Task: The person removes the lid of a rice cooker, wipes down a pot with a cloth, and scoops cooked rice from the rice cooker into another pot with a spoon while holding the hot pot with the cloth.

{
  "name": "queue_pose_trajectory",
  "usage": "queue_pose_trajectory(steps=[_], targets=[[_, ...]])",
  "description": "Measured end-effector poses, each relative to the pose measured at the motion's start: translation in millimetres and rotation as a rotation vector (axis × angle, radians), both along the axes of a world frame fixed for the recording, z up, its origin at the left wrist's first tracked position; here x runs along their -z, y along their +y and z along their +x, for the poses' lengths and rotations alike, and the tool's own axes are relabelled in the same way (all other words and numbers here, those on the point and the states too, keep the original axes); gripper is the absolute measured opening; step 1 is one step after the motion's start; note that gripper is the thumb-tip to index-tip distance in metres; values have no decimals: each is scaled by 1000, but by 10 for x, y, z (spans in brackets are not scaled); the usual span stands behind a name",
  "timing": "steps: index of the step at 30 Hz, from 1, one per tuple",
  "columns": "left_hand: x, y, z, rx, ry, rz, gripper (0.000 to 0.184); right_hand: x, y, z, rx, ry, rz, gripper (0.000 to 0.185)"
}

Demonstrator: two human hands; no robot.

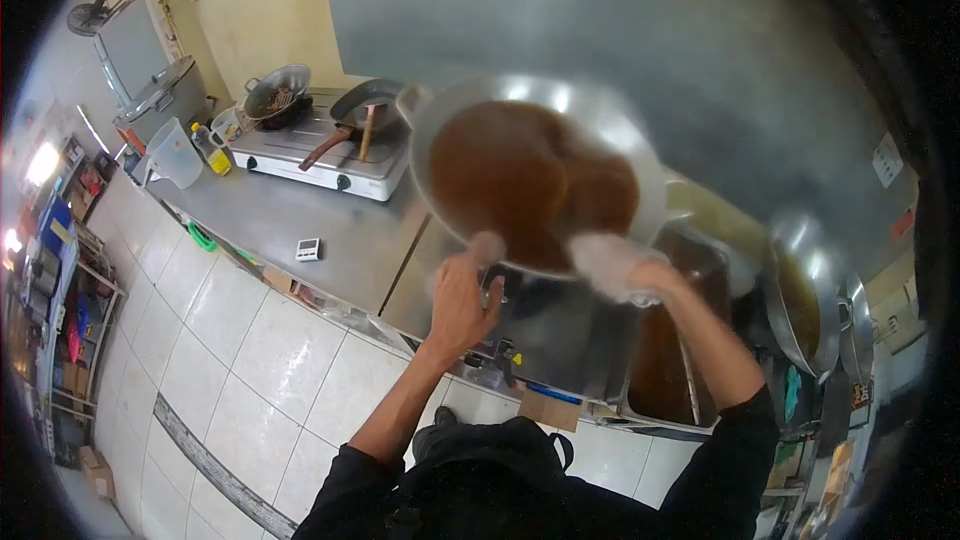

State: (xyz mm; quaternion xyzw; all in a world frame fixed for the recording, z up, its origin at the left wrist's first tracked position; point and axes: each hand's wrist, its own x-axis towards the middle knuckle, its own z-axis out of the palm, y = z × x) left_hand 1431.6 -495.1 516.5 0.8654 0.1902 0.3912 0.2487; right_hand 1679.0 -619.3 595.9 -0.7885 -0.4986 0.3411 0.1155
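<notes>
A wide metal wok (650, 155) with two looped handles holds brown liquid (500, 175), and steam blurs part of it. My left hand (462, 300) is at the wok's near rim, with the thumb apart from the fingers. Its fingertips are blurred, and whether they touch the rim I cannot tell. At the near right rim is my right hand (615, 265), covered by or holding something white, a glove or a cloth. Motion blur hides its fingers. Just below the wok, right of centre, a rectangular metal container (660, 370) holds more brown liquid, with a long thin handle leaning in it.
Left on the steel counter (280, 215) stands a gas stove (320, 165) with pans (285, 85). Nearby are a plastic jug (175, 155), a yellow-labelled bottle (213, 152) and a small white timer (309, 250). Another large wok (800, 300) stands tilted at right.
</notes>
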Motion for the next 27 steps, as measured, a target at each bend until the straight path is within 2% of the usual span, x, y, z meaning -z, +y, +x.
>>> queue_pose_trajectory(steps=[3, 7, 9, 13, 15, 16, 18, 20, 22, 24, 27], targets=[[69, 5, -17, 9, -24, 15, 59, 75, -44, -82, 104, 241, 75, 31], [106, -143, -89, 44, -124, -24, 57, 101, -136, -205, 229, 396, 125, 42], [338, -282, -221, 54, -154, -9, 51, 128, -186, -211, 261, 478, 154, 46], [915, -640, -583, 115, -1, -221, 41, 161, -270, -291, 331, 614, 210, 51], [1258, -829, -762, 159, -8, -332, 38, 133, -305, -298, 347, 675, 220, 51], [1408, -918, -860, 126, 57, -341, 38, 119, -323, -301, 356, 705, 225, 52], [1744, -1064, -1077, 84, 124, -345, 39, -52, -384, -372, 472, 928, 166, 50], [2211, -1156, -1352, 77, 359, -699, 42, -4, -417, -314, 446, 954, 184, 50], [2999, -1194, -1750, 92, 561, -633, 45, 45, -461, -221, 426, 980, 206, 49], [3242, -1288, -2028, 85, 809, -795, 45, 78, -514, -109, 479, 1093, 203, 48], [3715, -1492, -2432, 24, 902, -821, 42, 123, -730, 61, 455, 1088, 268, 46]])
